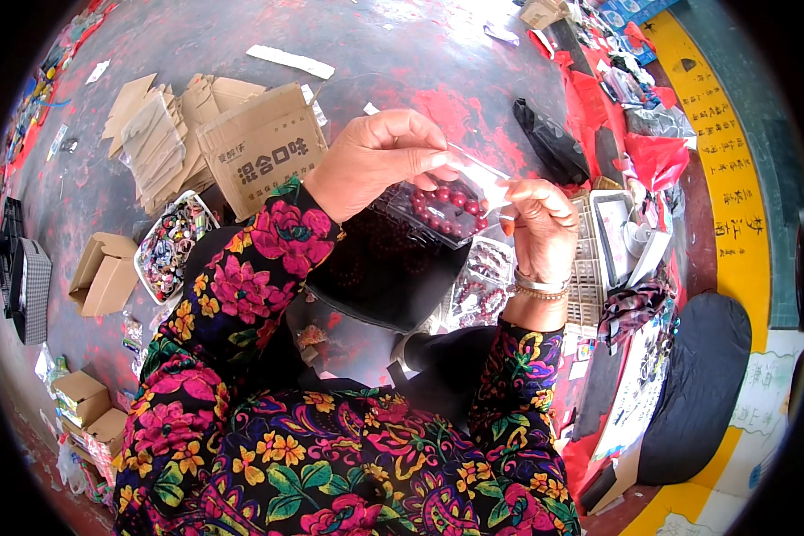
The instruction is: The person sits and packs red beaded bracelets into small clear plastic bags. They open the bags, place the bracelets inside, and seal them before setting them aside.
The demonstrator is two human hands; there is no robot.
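Observation:
My left hand (389, 161) pinches one upper corner of a small clear plastic bag (478, 174) between thumb and fingertips. The bag's other upper corner is held by the fingers of my right hand (543, 223), so it is stretched between both hands. Inside it lies a dark red bead bracelet (470, 205). Below the bag is a black surface (375, 286), with darker red beads showing faintly on it. A clear bag of beaded strings (484, 288) lies beside it, near my right wrist.
A white basket of colourful small items (177, 246) stands at the left, near an open cardboard box (107, 272). Flattened cartons (263, 147) lie beyond it. To the right are a cream plastic crate (585, 268), a black cushion (710, 389) and red plastic bags (657, 161).

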